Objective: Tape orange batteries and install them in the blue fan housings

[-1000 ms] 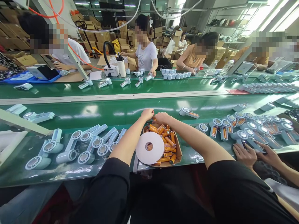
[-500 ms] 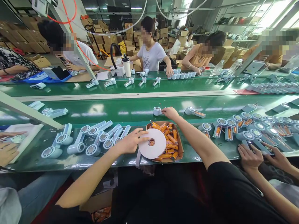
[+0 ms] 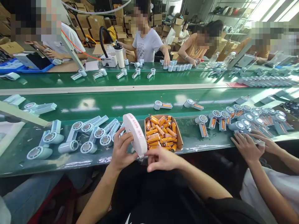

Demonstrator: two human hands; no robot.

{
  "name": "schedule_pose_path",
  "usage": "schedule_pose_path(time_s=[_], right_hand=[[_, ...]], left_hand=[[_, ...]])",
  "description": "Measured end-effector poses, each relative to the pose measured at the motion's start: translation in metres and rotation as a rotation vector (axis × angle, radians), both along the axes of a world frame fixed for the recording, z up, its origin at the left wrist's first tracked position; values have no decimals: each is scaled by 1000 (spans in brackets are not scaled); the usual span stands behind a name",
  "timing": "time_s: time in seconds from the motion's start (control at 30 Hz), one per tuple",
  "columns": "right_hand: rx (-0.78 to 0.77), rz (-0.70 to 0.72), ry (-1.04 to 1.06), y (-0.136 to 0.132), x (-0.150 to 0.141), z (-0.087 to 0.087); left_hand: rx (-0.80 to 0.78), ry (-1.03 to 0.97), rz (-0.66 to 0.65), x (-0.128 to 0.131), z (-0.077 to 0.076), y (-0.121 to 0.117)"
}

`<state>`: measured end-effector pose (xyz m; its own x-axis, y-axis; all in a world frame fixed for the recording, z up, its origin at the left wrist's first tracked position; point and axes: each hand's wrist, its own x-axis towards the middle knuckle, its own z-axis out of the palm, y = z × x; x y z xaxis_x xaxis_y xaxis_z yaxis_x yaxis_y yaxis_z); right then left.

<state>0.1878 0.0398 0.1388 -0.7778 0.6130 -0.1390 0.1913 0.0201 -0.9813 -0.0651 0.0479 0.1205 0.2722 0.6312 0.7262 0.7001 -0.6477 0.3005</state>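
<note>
A wide white roll of tape point(image 3: 135, 133), with reddish print along its outer rim, stands tilted on edge above the near table edge. My left hand point(image 3: 122, 149) grips it from the left, with fingers on its flat side and thumb below. My right hand point(image 3: 162, 159) is at the roll's lower edge, its fingers curled at the tape's loose end, which they partly hide. Just behind, a cardboard box point(image 3: 179, 146) holds many orange-wrapped battery cells point(image 3: 161, 132). Light-blue fan housings point(image 3: 87, 147) lie left of the roll.
On the green belt point(image 3: 130, 104) lie two housings point(image 3: 163, 105) with orange cells in their handles. More filled housings point(image 3: 224, 116) crowd the right, near a co-worker's hands point(image 3: 249, 147). Other people work across the line. A slanted metal post point(image 3: 23, 113) stands at left.
My left hand has lifted and turned the tape roll from lying over the box to on edge. My right hand has left the housing on the belt and come back to the roll.
</note>
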Motion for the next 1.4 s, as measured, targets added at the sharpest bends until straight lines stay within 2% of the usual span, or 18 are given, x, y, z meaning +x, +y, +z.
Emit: schedule_pose_path(time_s=[0.1, 0.17, 0.2, 0.23, 0.33, 0.37, 0.43, 0.53, 0.67, 0.77, 0.83, 0.9, 1.0, 1.17, 1.3, 1.4], right_hand=[[44, 91, -9, -22, -16, -7], [226, 185, -67, -19, -13, -10], [357, 178, -114, -14, -8, -11], [503, 117, -172, -7, -2, -11], [901, -220, -392, 19, 21, -15], [987, -282, -460, 27, 27, -17], [1079, -307, -541, 39, 38, -20], [1064, -339, -472, 49, 50, -21], [889, -617, -307, 47, 61, -19], [816, -733, -356, 40, 63, -20], [821, -693, -451, 35, 60, -24], [837, -593, -522, 32, 54, -26], [845, -493, -603, 33, 44, -24], [695, -522, -914, 52, 39, -13], [711, -523, -932, 62, 42, -15], [782, -598, -907, 62, 41, -24]], left_hand=[[52, -54, 15, 0, 2, 2], [76, -63, 75, -4, 0, 4], [76, -56, 111, -6, -3, 4], [66, -46, 147, -9, -6, 4], [-2, -25, 220, -11, -19, -1], [-22, -20, 227, -10, -23, -3], [-59, -2, 219, -6, -29, -6], [-99, 43, 197, 0, -35, -12], [-115, 96, 188, 6, -36, -17], [-132, 123, 187, 9, -36, -18], [-143, 134, 174, 12, -37, -18], [-156, 142, 156, 14, -37, -17], [-181, 150, 143, 17, -39, -15], [-209, 155, 138, 21, -39, -13], [-166, 153, 109, 23, -35, -13], [-143, 173, 102, 24, -33, -13]])
